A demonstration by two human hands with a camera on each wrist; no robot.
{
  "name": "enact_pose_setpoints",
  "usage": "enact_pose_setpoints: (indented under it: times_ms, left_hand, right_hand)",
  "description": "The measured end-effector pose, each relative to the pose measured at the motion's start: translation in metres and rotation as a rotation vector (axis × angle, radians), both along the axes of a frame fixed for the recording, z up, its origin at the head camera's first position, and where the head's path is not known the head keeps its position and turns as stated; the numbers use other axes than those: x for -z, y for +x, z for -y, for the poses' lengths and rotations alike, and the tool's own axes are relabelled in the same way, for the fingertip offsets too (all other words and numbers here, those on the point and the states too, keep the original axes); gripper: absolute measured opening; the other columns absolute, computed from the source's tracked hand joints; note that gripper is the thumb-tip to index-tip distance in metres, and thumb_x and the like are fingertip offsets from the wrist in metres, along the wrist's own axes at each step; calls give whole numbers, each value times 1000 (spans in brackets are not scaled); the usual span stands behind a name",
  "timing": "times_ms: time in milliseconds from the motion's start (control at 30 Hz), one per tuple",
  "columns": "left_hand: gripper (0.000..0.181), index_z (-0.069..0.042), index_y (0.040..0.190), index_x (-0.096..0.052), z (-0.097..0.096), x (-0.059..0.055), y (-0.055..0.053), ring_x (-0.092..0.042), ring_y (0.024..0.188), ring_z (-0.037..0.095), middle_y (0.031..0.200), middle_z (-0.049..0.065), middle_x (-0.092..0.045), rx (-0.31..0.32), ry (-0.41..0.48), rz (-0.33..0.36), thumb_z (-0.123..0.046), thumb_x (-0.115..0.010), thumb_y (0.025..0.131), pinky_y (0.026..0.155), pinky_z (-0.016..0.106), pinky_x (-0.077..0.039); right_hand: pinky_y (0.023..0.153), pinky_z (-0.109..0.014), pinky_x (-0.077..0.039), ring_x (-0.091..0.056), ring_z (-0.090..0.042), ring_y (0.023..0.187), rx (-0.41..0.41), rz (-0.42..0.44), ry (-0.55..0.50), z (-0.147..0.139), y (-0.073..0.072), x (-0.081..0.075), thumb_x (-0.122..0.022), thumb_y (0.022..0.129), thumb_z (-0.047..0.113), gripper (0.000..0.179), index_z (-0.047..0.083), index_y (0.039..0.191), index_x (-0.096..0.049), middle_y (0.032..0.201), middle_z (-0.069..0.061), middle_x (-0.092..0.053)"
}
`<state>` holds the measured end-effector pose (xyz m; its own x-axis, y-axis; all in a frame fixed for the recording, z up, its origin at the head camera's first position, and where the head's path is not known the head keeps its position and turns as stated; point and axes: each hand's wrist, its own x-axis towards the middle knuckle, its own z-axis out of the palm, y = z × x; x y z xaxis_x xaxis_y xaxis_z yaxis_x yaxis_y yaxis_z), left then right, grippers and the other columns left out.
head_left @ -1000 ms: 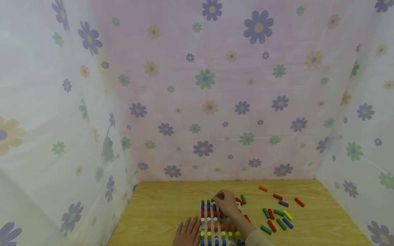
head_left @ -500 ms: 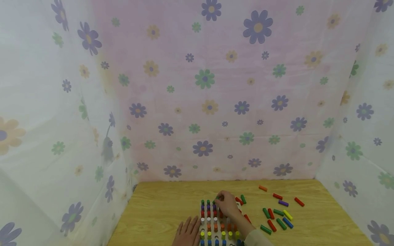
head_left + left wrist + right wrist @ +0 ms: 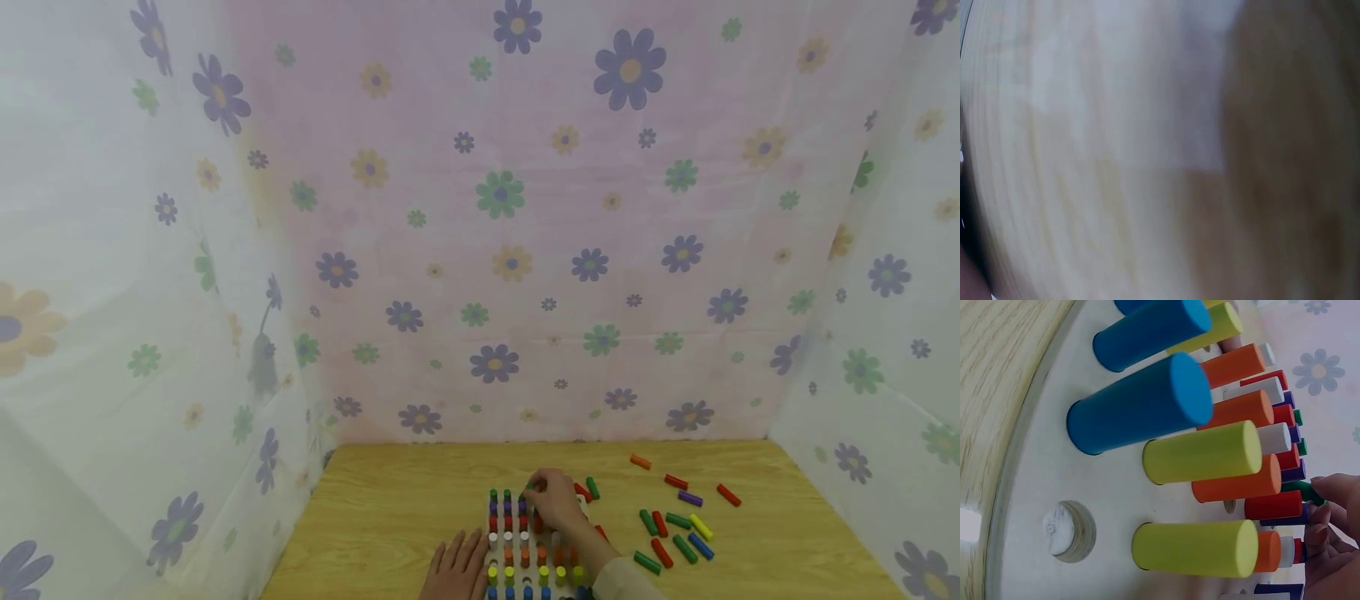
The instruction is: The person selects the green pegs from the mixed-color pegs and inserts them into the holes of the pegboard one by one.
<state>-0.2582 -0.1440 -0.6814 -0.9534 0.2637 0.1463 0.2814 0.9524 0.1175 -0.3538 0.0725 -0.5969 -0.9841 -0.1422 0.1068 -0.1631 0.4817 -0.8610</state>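
Note:
A pale wooden pegboard [image 3: 1022, 550] stands on the table, with rows of coloured pegs upright in its holes. My right hand [image 3: 553, 502] is over its far end, thumb and fingers pinching a green peg [image 3: 1299, 488]. That peg stands at the far row, beside two other green pegs [image 3: 500, 495] and behind a purple peg [image 3: 522, 507]; its lower end is hidden behind nearer pegs in the right wrist view. My left hand [image 3: 456, 568] lies flat on the table along the board's left edge, fingers straight, holding nothing. The left wrist view is only blurred wood grain.
Loose pegs in several colours, such as a yellow peg [image 3: 701, 527] and a blue peg [image 3: 701, 546], lie right of the board on the wooden table [image 3: 390, 500]. A red peg [image 3: 582, 492] and a green one [image 3: 592, 487] lie near its far right corner. Flowered cloth [image 3: 495, 250] walls surround the table.
The green peg in my right hand has gone from tilted, left of the fingertips, to more upright at the far row. The right hand has shifted slightly right and down; the left stays put.

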Motion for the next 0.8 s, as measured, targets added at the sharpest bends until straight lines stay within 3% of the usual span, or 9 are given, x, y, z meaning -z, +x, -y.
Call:
enact_pose_setpoints:
  times_ms: [500,800]
  left_hand:
    - [59,-27,150,-54,0,-3,1,-48,141,28,153,-5,-53,3,6,-3,-55,-21,111,116,53,-40]
    - [59,-27,150,-54,1,-2,1,-48,141,27,153,-5,-53,3,-5,1,-56,-21,111,116,53,-39]
  right_hand:
    - [59,-32,-54,-59,-15,72,9,-93,72,0,-1,5,-74,92,4,8,-1,97,-74,83,-3,-66]
    - [69,-40,-61,-66,-20,82,-5,-96,101,0,-4,10,-74,93,5,13,-3,102,-76,92,-7,-72]
